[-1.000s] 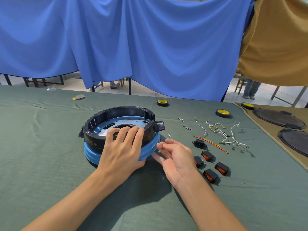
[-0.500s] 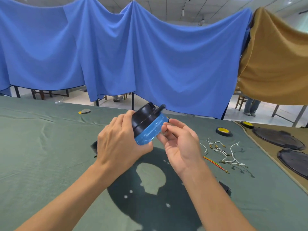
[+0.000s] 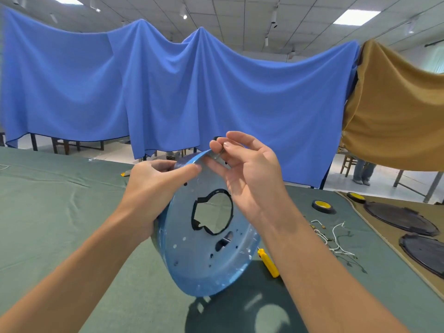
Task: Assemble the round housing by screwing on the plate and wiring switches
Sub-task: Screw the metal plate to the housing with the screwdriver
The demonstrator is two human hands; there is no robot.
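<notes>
The round housing (image 3: 206, 251) is lifted off the table and tipped up, its blue underside facing me with a shaped hole in the middle. My left hand (image 3: 153, 186) grips its upper left rim, thumb on the blue face. My right hand (image 3: 242, 174) is at the top edge and pinches a small metal screw (image 3: 217, 155) between thumb and forefinger against the blue face. Loose white wires (image 3: 334, 239) lie on the green cloth to the right. The switches are hidden from view.
A yellow-handled tool (image 3: 268, 262) lies on the cloth under my right forearm. Two yellow-centred tape rolls (image 3: 323, 206) sit at the right, near dark round lids (image 3: 401, 218) on a tan mat. Blue and tan curtains hang behind the table.
The housing went from flat on the table to raised and turned over, its blue bottom now towards me. My right hand rose with it to the top rim.
</notes>
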